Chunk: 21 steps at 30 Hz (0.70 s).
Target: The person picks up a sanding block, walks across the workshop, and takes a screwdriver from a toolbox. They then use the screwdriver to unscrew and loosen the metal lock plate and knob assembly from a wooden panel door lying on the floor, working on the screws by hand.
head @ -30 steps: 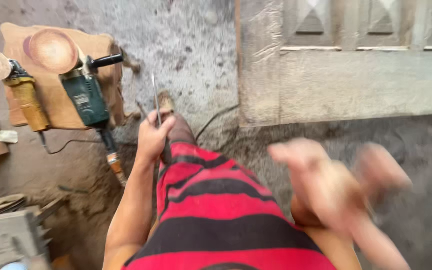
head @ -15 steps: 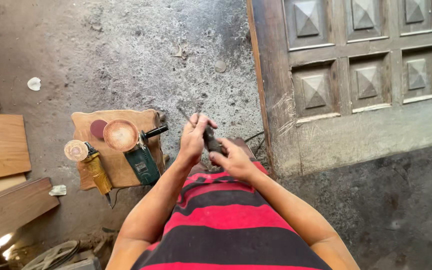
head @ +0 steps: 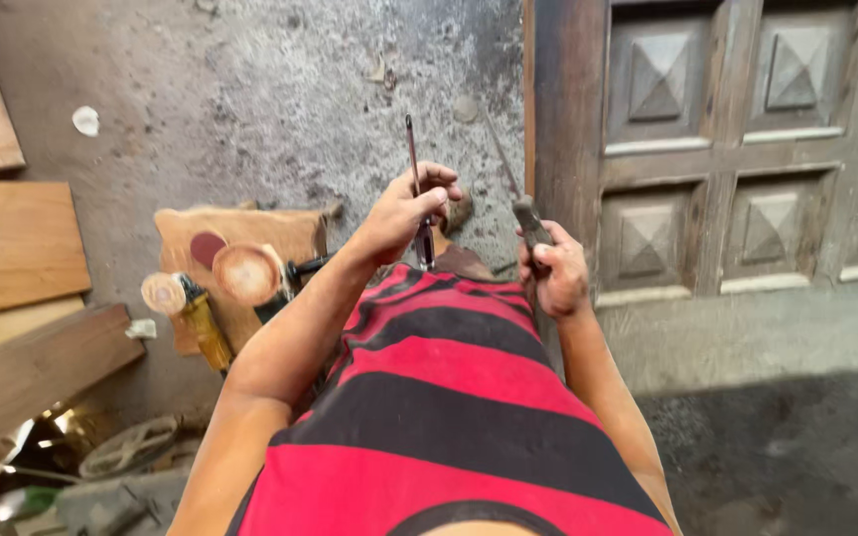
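Looking down past my red-and-black striped shirt (head: 449, 397), I've got both hands up in front of me. My left hand (head: 404, 213) is closed around a thin dark metal rod (head: 415, 174), fingers pinched on it low down, and the rod stands nearly upright with its tip poking well above my knuckles. My right hand (head: 553, 273) is wrapped in a fist around the dark handle of a second tool (head: 523, 203), whose slim blade slants up and to the left (what kind of tool it is, I can't tell). The two tools are near each other but apart, with a gap between my hands.

Off to my left, lower down, a wooden block (head: 235, 243) sits on the concrete floor (head: 250, 89), carrying a round sanding disc (head: 247, 273). Just beside it lies a yellow-bodied angle grinder (head: 196, 318) with its own disc facing up. Further left, wooden boards (head: 12, 248) lie stacked flat.

Beyond my hands the grey, speckled floor runs on, and to the right stands a carved wooden door (head: 727, 149) with raised pyramid panels.
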Available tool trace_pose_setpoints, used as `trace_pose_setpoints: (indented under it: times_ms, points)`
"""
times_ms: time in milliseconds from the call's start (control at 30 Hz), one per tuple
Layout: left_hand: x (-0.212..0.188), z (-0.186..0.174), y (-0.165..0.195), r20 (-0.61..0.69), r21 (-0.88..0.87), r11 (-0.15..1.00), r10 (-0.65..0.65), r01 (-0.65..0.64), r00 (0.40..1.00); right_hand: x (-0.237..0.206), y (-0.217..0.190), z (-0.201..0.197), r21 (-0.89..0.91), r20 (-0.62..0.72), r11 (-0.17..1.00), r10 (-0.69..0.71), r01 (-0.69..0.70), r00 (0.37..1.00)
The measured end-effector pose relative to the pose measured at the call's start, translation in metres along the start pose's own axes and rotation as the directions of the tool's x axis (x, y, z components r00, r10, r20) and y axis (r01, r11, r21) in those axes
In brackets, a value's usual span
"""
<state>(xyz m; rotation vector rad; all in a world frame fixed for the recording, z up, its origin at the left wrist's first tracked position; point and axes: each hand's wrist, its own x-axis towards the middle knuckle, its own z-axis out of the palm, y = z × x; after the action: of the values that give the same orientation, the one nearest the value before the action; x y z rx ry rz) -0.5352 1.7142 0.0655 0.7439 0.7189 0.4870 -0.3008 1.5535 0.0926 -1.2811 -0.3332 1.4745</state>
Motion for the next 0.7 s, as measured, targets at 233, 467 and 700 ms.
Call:
trace_pose_setpoints:
  times_ms: [233, 467, 700]
  points:
    - [0.111, 0.002, 0.056, -0.036, 0.189, 0.980, -0.053, 0.059, 0.998, 0.074, -0.069, -0.032, -0.239, -0.221, 0.963, -0.176, 0.121, 0.959]
    - [0.233, -0.011, 0.141, -0.109, 0.326, 0.929, -0.146, 0.174, 0.983, 0.115, -0.128, -0.044, -0.435, -0.457, 0.893, -0.328, 0.113, 0.827]
    - [0.429, -0.060, 0.276, -0.090, 0.182, 0.983, 0.003, 0.014, 0.996, 0.188, -0.206, -0.013, -0.879, -0.245, 0.449, -0.715, 0.161, 0.655]
